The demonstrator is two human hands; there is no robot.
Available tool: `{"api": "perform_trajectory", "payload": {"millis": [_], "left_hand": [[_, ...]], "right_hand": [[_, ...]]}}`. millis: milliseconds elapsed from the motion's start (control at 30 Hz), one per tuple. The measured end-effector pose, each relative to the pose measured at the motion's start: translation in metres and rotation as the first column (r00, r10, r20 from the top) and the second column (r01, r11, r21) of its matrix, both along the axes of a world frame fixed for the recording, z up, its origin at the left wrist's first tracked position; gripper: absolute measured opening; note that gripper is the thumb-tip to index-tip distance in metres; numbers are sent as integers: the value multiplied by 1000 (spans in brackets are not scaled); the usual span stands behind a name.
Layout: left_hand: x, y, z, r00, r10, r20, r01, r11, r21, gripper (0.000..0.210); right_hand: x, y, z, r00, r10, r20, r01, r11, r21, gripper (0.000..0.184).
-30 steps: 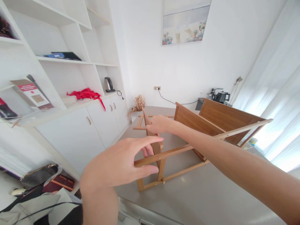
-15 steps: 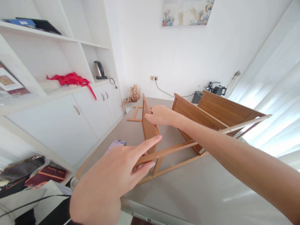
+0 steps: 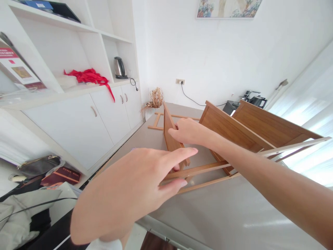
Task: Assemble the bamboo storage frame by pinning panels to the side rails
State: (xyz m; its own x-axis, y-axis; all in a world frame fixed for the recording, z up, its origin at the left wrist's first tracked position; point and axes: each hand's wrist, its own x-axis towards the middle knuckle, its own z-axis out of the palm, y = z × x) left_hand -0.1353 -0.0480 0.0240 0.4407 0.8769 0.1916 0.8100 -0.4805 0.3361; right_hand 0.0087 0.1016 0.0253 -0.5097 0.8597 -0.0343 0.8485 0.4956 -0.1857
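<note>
A wooden shelf rack lies on its side on the grey table (image 3: 221, 211). My left hand (image 3: 137, 184), closest to the camera, has its thumb and fingers around the end of a wooden rail (image 3: 205, 169), index finger stretched along above it. Reaching further in, my right hand (image 3: 188, 130) grips the upper edge of the nearest-left shelf board (image 3: 169, 139), which stands on edge. Two larger boards (image 3: 231, 126) stand to the right, joined to the rails. The fingertips of my right hand are hidden behind the board.
Behind the left board lies part of a wooden frame (image 3: 155, 122). Dried plants (image 3: 156, 97) stand at the table's far corner. A black kettle (image 3: 257, 100) sits at the back right. White cabinets (image 3: 104, 121) line the left, with a steel kettle (image 3: 119, 67) and red cloth (image 3: 90, 76) on the shelf.
The view has shifted, so the room appears further right and slightly higher cabinets show. Both hands keep their holds; my left hand now covers most of the phone beside it.
</note>
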Motion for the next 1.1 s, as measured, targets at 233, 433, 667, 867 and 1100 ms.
{"api": "perform_trajectory", "payload": {"millis": [233,433,667,867,1100], "left_hand": [[6,6,1,998,-40,46,41,999,-12,58],[7,12,-4,996,-64,62,68,996,-50,44],[5,13,-2,996,-72,48,75,996,-54,31],[6,15,3,998,-55,38,57,997,-48,25],[6,22,-4,994,-108,20,108,993,-44,21]], "right_hand": [[1,1,-1,998,38,-55,-39,999,-20,34],[-1,3,-4,999,34,-42,-35,999,-25,33],[-4,-2,-1,1000,15,-15,-16,1000,-27,33],[-3,-3,-1,1000,1,-9,-2,998,-60,35],[2,-2,-1,999,23,-39,-25,998,-57,33]]}}
